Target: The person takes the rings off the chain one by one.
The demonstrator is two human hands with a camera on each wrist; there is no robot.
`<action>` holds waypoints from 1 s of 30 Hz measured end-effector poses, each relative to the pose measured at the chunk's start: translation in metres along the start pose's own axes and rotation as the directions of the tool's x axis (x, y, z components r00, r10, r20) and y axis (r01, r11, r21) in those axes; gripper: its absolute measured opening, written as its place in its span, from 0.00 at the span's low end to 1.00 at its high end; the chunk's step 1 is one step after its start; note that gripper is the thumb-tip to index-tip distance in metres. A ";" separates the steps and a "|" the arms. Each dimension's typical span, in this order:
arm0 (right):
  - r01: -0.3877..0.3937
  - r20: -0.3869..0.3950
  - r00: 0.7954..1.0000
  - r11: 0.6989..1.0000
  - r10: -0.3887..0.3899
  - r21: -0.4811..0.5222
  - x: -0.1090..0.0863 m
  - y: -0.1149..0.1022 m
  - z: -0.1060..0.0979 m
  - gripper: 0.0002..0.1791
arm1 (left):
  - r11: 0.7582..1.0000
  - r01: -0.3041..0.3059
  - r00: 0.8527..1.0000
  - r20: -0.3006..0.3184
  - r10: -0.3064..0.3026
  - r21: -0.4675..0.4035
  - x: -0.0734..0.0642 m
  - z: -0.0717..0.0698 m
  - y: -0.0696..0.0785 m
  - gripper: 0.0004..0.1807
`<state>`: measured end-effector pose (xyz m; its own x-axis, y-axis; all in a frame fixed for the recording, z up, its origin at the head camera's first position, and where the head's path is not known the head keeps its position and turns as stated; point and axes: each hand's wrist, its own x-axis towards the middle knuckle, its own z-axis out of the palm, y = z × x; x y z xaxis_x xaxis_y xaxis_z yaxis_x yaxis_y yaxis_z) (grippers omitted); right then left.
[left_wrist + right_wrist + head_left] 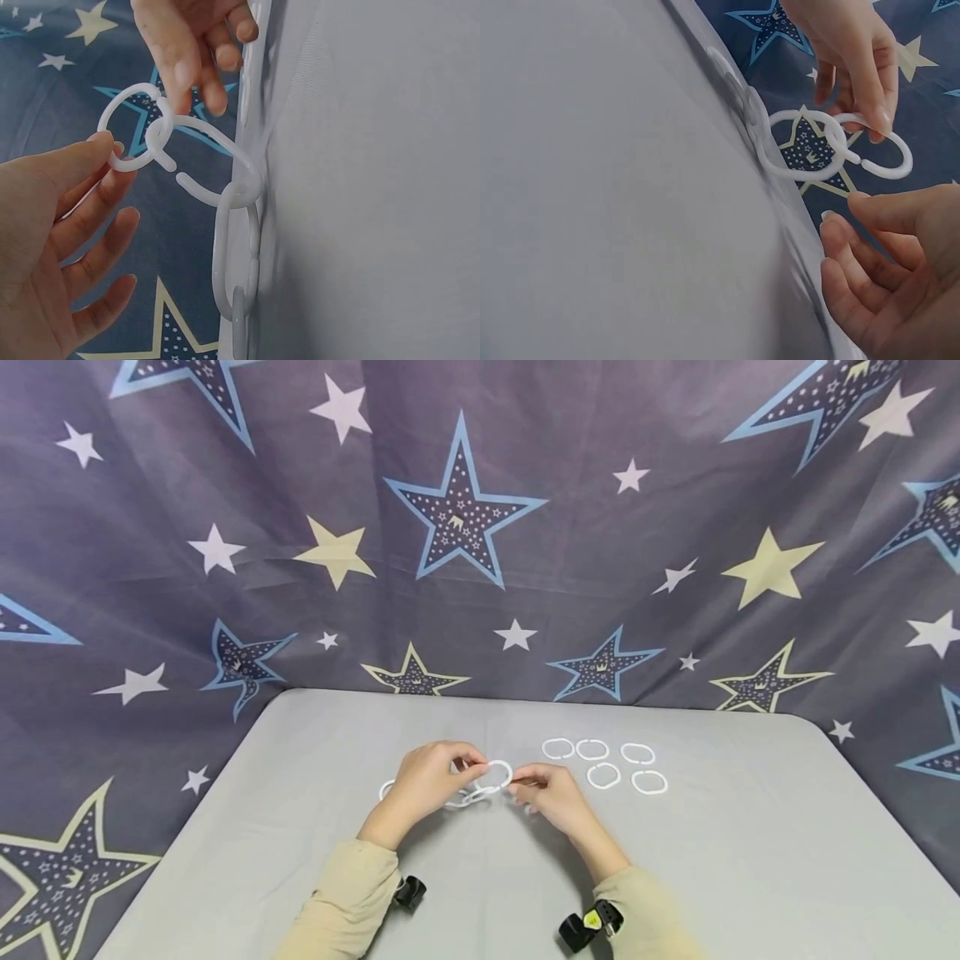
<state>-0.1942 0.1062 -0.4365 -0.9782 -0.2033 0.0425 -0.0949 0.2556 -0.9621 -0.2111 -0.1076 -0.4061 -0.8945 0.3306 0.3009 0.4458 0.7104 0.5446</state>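
Between thumb and fingertips, my left hand (pixel 431 777) pinches a white plastic ring link (pixel 142 88), held up over the table. Hooked through that ring is a second oval link (pixel 221 142) with a small gap in its side. More white links (pixel 220 251) hang from it as a chain; part of the chain shows beyond the left wrist in the head view. Just right of the pinched ring is my right hand (pixel 553 795), its thumb and fingers loosely bent. In the right wrist view its fingertips (pixel 835 229) are apart from the links, with nothing between them.
Several loose white oval links (pixel 649 792) lie on the grey-covered table (pixel 750 843), to the right beyond my right hand. A dark curtain (pixel 540 410) with stars hangs along the table's far edge. Black wrist cameras (pixel 410 893) sit at both cuffs.
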 end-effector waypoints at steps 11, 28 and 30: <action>-0.044 0.000 0.999 0.997 0.044 0.063 0.010 0.006 0.023 0.13 | 1.000 0.017 1.000 -0.016 -0.017 0.011 0.000 -0.002 -0.005 0.04; -0.085 0.028 0.996 0.987 0.082 0.139 0.012 0.003 0.033 0.13 | 1.000 0.031 0.999 -0.032 -0.031 0.001 0.000 -0.008 -0.008 0.03; -0.087 0.030 0.996 0.985 0.083 0.147 0.012 0.004 0.033 0.13 | 1.000 0.030 0.999 -0.034 -0.030 -0.001 0.000 -0.008 -0.008 0.03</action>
<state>-0.2002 0.0735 -0.4489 -0.9766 -0.2100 -0.0460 0.0186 0.1306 -0.9913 -0.2149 -0.1185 -0.4042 -0.9057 0.2882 0.3109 0.4191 0.7194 0.5539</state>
